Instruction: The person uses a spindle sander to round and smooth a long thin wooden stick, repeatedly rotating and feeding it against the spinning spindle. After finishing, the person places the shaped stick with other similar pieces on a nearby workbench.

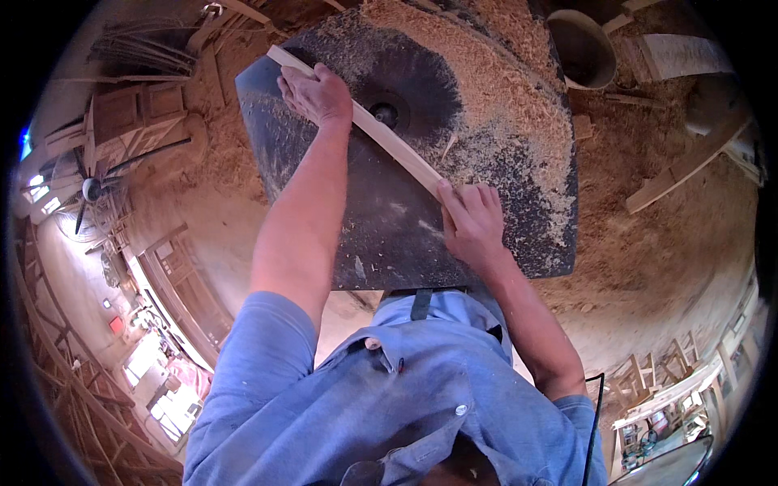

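A long, pale wooden strip [393, 147] lies slantwise across a dark metal machine table [369, 235]. My left hand [318, 95] grips the strip near its far left end, fingers over its outer side. At the near right end, my right hand [472, 220] holds it with the thumb laid along the wood. Between the two hands, the strip's far edge runs close beside a round spindle [384, 113] in the tabletop. I cannot tell whether wood and spindle touch. Wood shavings [510, 121] cover the table's far and right parts.
A round bucket-like container [580, 50] stands beyond the table's right corner. Boards [689, 158] lie on the dusty floor at right. To the left are a fan [91, 190] and a wooden cabinet [134, 113]. Wooden frames [660, 368] stand at lower right.
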`<state>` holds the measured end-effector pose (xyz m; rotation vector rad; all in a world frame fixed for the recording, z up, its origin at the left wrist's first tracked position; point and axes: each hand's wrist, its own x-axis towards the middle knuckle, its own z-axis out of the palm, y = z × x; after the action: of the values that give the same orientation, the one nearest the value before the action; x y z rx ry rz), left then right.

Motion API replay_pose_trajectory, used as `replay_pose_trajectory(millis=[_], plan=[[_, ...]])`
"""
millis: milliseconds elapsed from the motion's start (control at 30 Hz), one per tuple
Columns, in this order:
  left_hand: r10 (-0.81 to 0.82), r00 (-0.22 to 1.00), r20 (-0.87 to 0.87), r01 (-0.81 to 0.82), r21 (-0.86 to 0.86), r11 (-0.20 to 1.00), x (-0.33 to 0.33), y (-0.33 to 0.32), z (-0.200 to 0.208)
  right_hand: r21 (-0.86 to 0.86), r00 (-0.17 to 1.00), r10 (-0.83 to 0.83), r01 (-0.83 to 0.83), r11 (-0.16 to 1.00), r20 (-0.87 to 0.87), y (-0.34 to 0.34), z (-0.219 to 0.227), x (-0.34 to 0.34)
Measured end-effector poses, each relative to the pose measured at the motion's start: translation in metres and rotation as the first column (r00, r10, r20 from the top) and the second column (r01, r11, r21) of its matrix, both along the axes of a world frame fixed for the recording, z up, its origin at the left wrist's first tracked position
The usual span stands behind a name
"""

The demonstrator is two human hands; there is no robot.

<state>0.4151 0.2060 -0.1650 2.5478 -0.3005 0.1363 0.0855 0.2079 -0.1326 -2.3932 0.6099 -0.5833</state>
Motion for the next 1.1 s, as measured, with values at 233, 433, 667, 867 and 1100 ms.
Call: replay_pose_trajectory(millis=[233, 433, 667, 867, 1100], plan=[[0.078, 0.997, -0.027, -0.079, -0.052, 0.996, 0.005, -0.003, -0.002, -0.041, 0.996, -0.004, 0.000, 0.999, -0.095, 0.003, 0.002, 0.007], [0.090, 0.979, 0.185, -0.077, -0.078, 0.994, 0.023, 0.002, -0.027, -0.040, 0.968, 0.246, -0.247, 0.968, -0.044, 0.025, -0.003, 0.001], [0.090, 0.979, 0.181, -0.070, -0.114, 0.991, 0.039, 0.003, -0.037, -0.041, 0.966, 0.260, -0.259, 0.965, 0.011, 0.019, -0.003, 0.016], [0.093, 0.977, 0.193, -0.066, -0.144, 0.987, 0.061, 0.004, -0.033, 0.002, 0.964, 0.262, -0.263, 0.965, 0.040, 0.008, 0.002, 0.042], [0.070, 0.997, 0.039, -0.062, -0.187, 0.980, 0.082, 0.006, -0.024, 0.003, 0.958, 0.281, -0.282, 0.959, 0.048, 0.002, 0.002, 0.067]])
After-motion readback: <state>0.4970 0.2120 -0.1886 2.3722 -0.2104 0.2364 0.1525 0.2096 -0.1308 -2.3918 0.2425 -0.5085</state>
